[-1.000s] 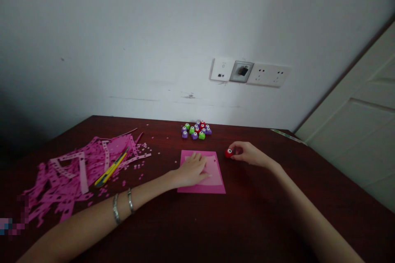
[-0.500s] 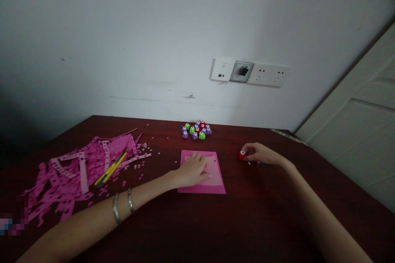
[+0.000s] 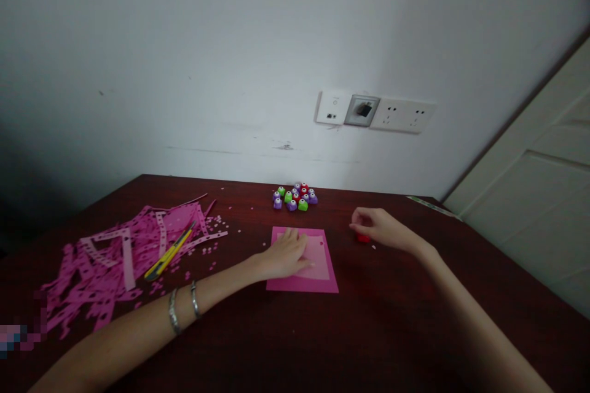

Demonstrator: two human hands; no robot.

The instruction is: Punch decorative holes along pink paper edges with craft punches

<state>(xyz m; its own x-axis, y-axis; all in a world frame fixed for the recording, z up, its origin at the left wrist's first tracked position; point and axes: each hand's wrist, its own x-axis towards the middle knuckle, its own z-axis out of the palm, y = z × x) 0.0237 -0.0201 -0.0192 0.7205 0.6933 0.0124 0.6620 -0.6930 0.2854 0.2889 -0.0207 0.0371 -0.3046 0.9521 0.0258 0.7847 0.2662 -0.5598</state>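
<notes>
My left hand [image 3: 284,255] lies flat with spread fingers on a pale pink sheet [image 3: 319,261], pressing it onto a larger bright pink sheet [image 3: 302,286]. A tiny dark mark or hole shows near the pale sheet's upper right corner. To the right of the sheets, my right hand [image 3: 375,226] hovers with loosely curled fingers just over a small red craft punch [image 3: 363,237]. The hand hides the punch's white top, and I see nothing between its fingers. A tiny pale scrap [image 3: 373,247] lies beside the punch.
Several purple, green and red craft punches [image 3: 295,196] stand clustered near the wall. On the left lie a heap of punched pink paper strips [image 3: 110,264], small confetti [image 3: 212,244] and a yellow utility knife [image 3: 169,253]. A flat strip [image 3: 433,206] lies at the right back edge.
My right hand carried the red punch to the right and set it down, and its fingers have now come off it. My left hand has stayed on the sheets.
</notes>
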